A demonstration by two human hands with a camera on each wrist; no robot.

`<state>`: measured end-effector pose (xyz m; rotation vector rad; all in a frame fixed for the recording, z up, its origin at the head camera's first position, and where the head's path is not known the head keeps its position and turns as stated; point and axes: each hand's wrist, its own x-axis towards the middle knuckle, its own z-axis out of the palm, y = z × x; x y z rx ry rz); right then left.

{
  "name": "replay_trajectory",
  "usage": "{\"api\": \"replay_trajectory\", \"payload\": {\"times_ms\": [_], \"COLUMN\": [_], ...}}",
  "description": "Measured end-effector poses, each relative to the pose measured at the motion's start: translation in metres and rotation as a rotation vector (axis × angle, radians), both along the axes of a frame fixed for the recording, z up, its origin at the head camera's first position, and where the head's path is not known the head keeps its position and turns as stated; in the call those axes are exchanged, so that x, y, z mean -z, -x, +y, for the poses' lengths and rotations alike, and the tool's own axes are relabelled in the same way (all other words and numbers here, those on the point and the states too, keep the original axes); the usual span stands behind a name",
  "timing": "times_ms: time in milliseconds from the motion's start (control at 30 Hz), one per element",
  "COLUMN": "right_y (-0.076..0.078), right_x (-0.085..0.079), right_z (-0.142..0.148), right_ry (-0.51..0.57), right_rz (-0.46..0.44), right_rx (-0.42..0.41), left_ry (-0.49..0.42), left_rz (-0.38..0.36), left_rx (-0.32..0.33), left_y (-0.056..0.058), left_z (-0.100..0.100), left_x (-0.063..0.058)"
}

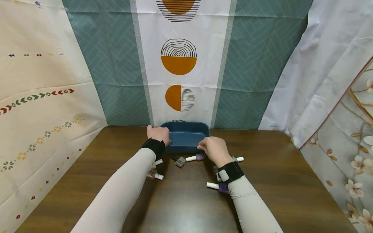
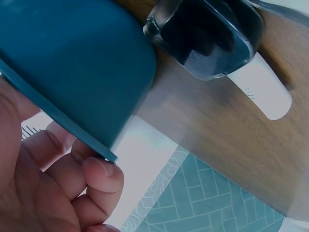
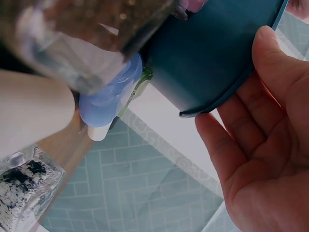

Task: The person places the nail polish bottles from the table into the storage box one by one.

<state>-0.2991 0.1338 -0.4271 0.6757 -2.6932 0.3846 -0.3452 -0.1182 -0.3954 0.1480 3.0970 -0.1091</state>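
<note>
A dark blue plastic bin (image 1: 187,149) stands at the far side of the table, between both hands. My left hand (image 1: 158,134) grips its left end; in the left wrist view the curled fingers (image 2: 104,174) meet the rim. At the front right corner, my right hand (image 1: 214,149) pinches the rim, with the thumb (image 3: 265,46) on one side and fingers on the other. Just in front of the bin lie a glittery grey nail polish bottle (image 1: 180,162) with a black cap and a purple nail polish bottle (image 1: 200,157) with a white cap.
More nail polish bottles lie around the forearms: a brownish one (image 1: 151,174) by the left wrist, a dark purple one (image 1: 223,188) under the right. A blue bottle (image 3: 108,94) shows beside the bin in the right wrist view. A patterned cloth (image 1: 180,97) hangs behind the table.
</note>
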Motion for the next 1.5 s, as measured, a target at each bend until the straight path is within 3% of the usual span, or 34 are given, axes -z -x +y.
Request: {"api": "replay_trajectory", "payload": {"times_ms": [133, 233, 567, 833, 1200, 1500], "right_y": [0.000, -0.001, -0.001, -0.001, -0.003, 0.001], "right_x": [0.002, 0.001, -0.002, 0.000, 0.000, 0.000], "right_z": [-0.002, -0.002, 0.002, 0.001, 0.000, 0.001], "right_ry": [-0.001, 0.005, 0.005, 0.004, -0.006, -0.006], "right_rz": [-0.006, -0.010, -0.048, -0.033, -0.006, -0.015], "right_rx": [-0.018, -0.024, -0.005, -0.002, -0.019, -0.021], "left_ry": [0.000, -0.017, -0.079, -0.104, -0.164, -0.139], "left_rz": [-0.009, 0.025, 0.304, 0.324, 0.413, 0.364], "left_rx": [-0.011, -0.006, 0.108, 0.177, 0.226, 0.243], "left_y": [0.001, -0.002, -0.026, -0.045, -0.068, -0.087], "left_z": [-0.003, -0.006, -0.014, -0.021, -0.053, -0.075], "left_x": [0.003, 0.004, 0.002, -0.011, -0.005, 0.001]}}
